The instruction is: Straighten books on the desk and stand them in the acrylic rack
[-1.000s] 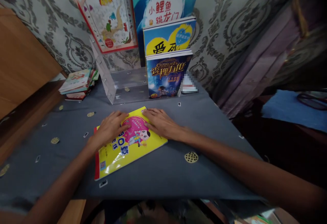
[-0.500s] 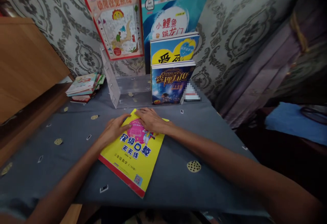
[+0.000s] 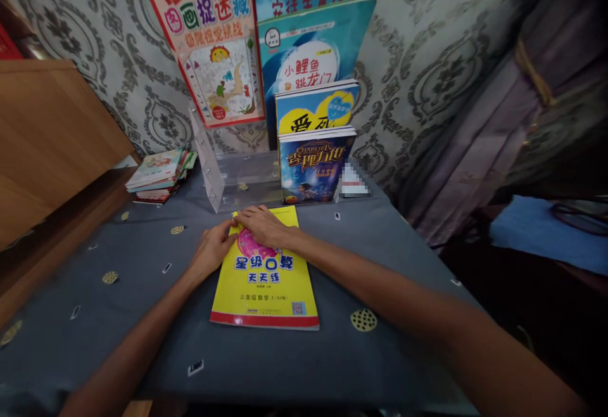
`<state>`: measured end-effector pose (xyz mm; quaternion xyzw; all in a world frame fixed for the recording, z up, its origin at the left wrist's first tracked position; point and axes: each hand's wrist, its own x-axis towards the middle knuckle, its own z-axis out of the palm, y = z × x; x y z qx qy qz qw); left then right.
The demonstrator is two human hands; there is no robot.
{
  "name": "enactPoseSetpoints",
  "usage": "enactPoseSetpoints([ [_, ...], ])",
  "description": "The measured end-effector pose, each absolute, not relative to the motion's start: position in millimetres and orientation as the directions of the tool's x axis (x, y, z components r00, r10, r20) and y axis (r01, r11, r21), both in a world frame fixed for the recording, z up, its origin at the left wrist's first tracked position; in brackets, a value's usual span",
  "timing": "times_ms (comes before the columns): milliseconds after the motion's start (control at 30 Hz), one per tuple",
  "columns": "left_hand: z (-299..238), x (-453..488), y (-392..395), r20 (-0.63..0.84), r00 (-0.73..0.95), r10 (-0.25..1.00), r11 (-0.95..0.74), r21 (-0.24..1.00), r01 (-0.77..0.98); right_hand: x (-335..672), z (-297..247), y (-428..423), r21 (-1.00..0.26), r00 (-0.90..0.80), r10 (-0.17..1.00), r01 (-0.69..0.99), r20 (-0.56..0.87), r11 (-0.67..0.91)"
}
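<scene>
A yellow exercise book (image 3: 266, 287) with a red bottom strip and a pink circle on its cover lies closed on the cloth, its bottom edge towards me. At its upper left edge, my left hand (image 3: 212, 249) is closed on the side, with the thumb by the cover. My right hand (image 3: 261, 225) reaches across the top of the cover, its fingers bent together over the upper left corner. Both hands touch the book, and the right one hides part of the pink circle.
Just behind the book stands a clear stepped rack (image 3: 213, 179). It holds a dark blue book (image 3: 311, 173), a blue and yellow book (image 3: 316, 108), teal books and a red-edged picture book (image 3: 218, 56). A book stack (image 3: 156, 173) lies left, near a wooden panel (image 3: 57, 144). Blue cloth (image 3: 527, 233) lies right.
The exercise book has turned counterclockwise, so its bottom edge swung right and now lies nearly level. Both hands stayed on it, shifting slightly. The view has tilted up a little.
</scene>
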<state>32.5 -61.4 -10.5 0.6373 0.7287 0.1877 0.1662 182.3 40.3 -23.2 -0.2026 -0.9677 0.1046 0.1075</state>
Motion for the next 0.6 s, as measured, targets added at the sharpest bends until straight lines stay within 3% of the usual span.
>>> enactPoseSetpoints([
  [267, -13, 36, -59, 0.02, -0.158, 0.987, 0.138, 0.383, 0.913, 199, -35, 38, -0.284, -0.874, 0.424, 0.355, 0.236, 0.891],
  [600, -21, 33, -57, 0.032, -0.204, 0.978, 0.17, 0.435, 0.884, 270, -49, 33, -0.226, -0.763, 0.583, 0.538, 0.28, 0.812],
])
